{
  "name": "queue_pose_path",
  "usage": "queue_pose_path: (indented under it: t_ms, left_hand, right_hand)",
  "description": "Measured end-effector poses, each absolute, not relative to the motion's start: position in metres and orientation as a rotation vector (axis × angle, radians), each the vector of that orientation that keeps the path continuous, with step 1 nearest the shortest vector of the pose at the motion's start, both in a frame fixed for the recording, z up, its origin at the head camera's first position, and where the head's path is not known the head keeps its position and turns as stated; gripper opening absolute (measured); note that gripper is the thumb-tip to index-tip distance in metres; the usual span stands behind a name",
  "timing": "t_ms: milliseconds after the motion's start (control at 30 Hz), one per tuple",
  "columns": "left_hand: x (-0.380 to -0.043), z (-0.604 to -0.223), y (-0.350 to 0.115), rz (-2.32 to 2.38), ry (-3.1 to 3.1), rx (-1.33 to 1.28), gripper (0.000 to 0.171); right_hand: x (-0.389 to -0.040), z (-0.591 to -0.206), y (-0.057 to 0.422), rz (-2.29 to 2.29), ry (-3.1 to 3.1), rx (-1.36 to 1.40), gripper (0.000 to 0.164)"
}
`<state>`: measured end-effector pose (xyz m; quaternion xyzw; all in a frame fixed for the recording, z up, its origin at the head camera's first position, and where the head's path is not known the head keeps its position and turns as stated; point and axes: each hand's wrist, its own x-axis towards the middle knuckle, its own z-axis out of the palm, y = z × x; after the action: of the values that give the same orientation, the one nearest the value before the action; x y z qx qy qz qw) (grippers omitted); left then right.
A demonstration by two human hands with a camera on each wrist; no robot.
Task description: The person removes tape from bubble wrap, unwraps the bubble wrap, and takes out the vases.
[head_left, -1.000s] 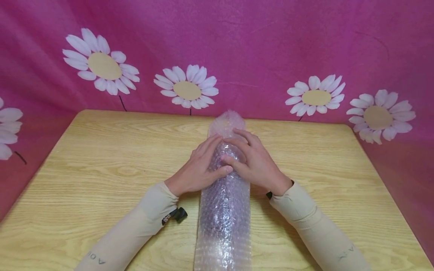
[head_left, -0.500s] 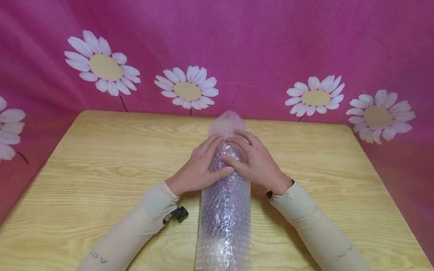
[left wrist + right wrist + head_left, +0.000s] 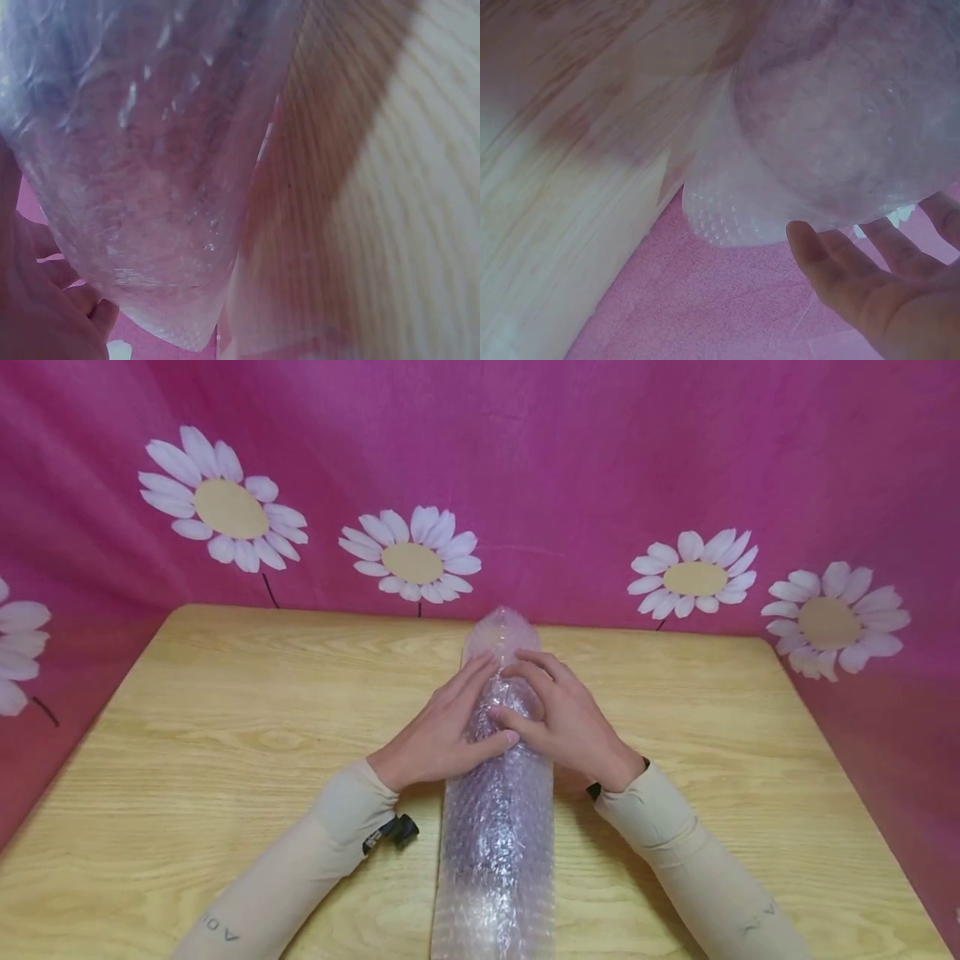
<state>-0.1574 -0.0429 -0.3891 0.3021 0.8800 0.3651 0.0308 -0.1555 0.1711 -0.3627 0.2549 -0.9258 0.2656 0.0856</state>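
A long bundle of bubble wrap [image 3: 498, 843] lies lengthwise down the middle of the table, bulging as if round something hidden inside. Its far end narrows into a flattened flap of wrap [image 3: 501, 635]. My left hand [image 3: 442, 727] rests on the bundle's left side, fingers fairly straight and thumb across the top. From the right, my right hand [image 3: 566, 722] lies over the same part with gently bent, spread fingers. Both sets of fingertips meet near the base of the flap. In the right wrist view, fingers [image 3: 832, 270] show along the edge of the wrap.
The wooden table [image 3: 262, 735] reaches back to a pink curtain [image 3: 555, 468] printed with several white daisies. A small black camera [image 3: 405, 831] sits at the left wrist, and a black strap shows at the right cuff.
Both hands stay almost still on the bundle. The flap at the far end has shifted from a rounded, spread shape to a narrower, more pointed one with a crease down its middle.
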Motion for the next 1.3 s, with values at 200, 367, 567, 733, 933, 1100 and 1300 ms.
queue_pose_path:
  t_ms: [200,367,567,733,933,1100,1300]
  left_hand:
    - [-0.1592,-0.3873,-0.0416,1.092,2.736,0.959,0.095]
    - [-0.1595,-0.3887,-0.0415,1.087,2.734,0.95,0.094]
    - [-0.1591,-0.3909,-0.0418,1.099,2.724,0.956,0.093]
    - [-0.1582,-0.3909,-0.0418,1.099,2.724,0.955,0.094]
    - [-0.1574,-0.391,-0.042,1.098,2.721,0.951,0.094]
    - [-0.1571,-0.3913,-0.0425,1.102,2.72,0.943,0.094]
    - [-0.1571,-0.3918,-0.0422,1.104,2.724,0.948,0.094]
  right_hand:
    - [-0.1576,-0.3593,0.1715,0.771,-2.74,0.754,0.047]
    - [-0.1578,-0.3594,0.1713,0.754,-2.742,0.746,0.043]
    - [-0.1565,-0.3615,0.1711,0.748,-2.735,0.751,0.042]
    - [-0.1558,-0.3633,0.1707,0.759,-2.743,0.748,0.041]
    - [-0.155,-0.3645,0.1697,0.77,-2.757,0.74,0.041]
    - [-0.1551,-0.3655,0.1687,0.767,-2.764,0.739,0.041]
    - [-0.1553,-0.366,0.1684,0.76,-2.762,0.739,0.041]
